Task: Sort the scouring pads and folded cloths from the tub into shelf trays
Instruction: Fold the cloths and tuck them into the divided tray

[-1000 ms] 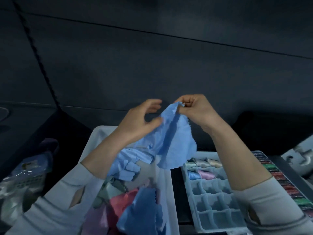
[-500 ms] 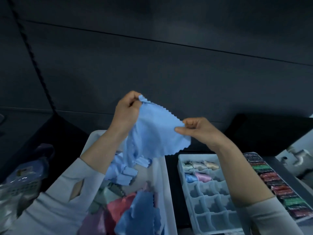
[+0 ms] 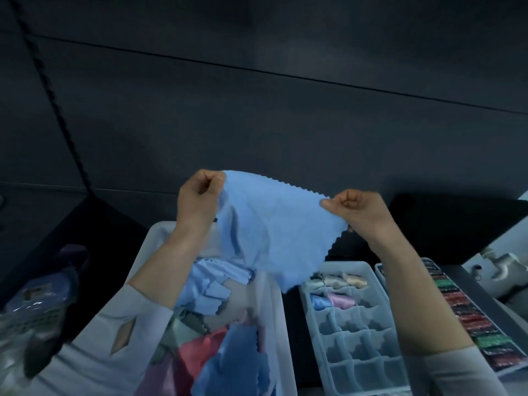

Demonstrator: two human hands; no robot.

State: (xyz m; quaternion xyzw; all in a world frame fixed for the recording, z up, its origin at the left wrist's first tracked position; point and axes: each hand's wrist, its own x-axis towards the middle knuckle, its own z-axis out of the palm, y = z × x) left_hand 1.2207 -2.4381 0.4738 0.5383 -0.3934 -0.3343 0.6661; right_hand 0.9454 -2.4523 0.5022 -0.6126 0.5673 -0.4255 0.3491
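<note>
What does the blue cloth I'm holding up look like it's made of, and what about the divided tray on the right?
The blue cloth looks like thin, soft matte fabric, perhaps microfibre: it drapes limply between the left hand and right hand, and its edges are zigzag cut. The divided tray looks like moulded, pale, slightly see-through plastic, with smooth thin cell walls; I can't be certain.

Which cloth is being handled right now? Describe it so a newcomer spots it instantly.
Start at the white tub of loose cloths at bottom left. Above it, the left hand and right hand each pinch a corner of the light blue cloth. Unlike the crumpled pieces below, it is lifted and spread flat, zigzag edge on top.
</note>
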